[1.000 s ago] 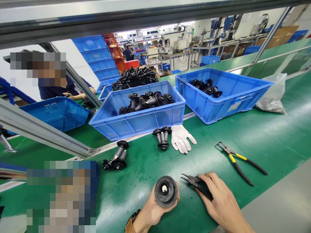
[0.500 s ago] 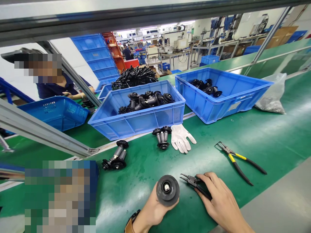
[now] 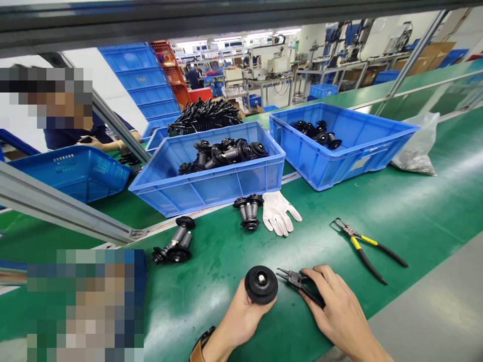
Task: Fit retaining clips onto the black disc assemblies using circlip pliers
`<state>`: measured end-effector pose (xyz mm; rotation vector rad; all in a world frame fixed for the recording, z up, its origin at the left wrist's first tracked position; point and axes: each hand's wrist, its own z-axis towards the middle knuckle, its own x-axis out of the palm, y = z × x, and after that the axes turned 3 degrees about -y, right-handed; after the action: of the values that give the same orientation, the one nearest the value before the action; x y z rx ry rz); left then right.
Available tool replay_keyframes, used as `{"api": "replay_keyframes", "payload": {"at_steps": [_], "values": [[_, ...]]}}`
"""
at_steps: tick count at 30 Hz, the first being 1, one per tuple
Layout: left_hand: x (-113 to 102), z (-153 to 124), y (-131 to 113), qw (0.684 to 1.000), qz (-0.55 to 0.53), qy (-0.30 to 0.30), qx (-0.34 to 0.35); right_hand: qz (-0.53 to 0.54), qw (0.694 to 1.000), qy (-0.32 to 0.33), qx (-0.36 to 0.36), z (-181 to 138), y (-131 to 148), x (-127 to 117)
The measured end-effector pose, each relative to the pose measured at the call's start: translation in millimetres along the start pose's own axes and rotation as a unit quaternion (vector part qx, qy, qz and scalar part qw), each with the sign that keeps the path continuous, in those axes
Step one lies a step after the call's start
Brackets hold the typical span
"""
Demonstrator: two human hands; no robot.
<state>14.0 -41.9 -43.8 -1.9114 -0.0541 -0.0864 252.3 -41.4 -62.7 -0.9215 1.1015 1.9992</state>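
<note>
My left hand is closed around a black rotor part with a round disc, whose pale shaft tip faces up toward me. Just to its right, my right hand grips dark-handled circlip pliers. Their thin tips point left, close to the disc but apart from it. A second pair of pliers with yellow-and-black handles lies on the green bench farther right. Beyond my hands lie a white glove, a cluster of rotor parts beside it, and more rotor parts to the left.
Two blue crates hold more rotor parts: the left crate and the right crate. A clear bag of small parts stands right of them. A metal frame post slants on the left, with a person behind it.
The rotor part's disc has tilted in my left hand, showing more of its side. My right hand stays beside it with the pliers. The whole view has shifted slightly.
</note>
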Motion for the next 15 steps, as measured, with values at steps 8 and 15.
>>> {"api": "replay_keyframes", "payload": {"at_steps": [8, 15], "values": [[0.8, 2.5, 13.7, 1.000, -0.024, -0.004, 0.007, -0.003, 1.000, -0.004, 0.001, -0.2, 0.3, 0.9], [-1.7, 3.2, 21.8, 1.000, -0.024, -0.013, -0.005, 0.002, 1.000, -0.002, 0.001, -1.3, -0.6, 2.1]]}}
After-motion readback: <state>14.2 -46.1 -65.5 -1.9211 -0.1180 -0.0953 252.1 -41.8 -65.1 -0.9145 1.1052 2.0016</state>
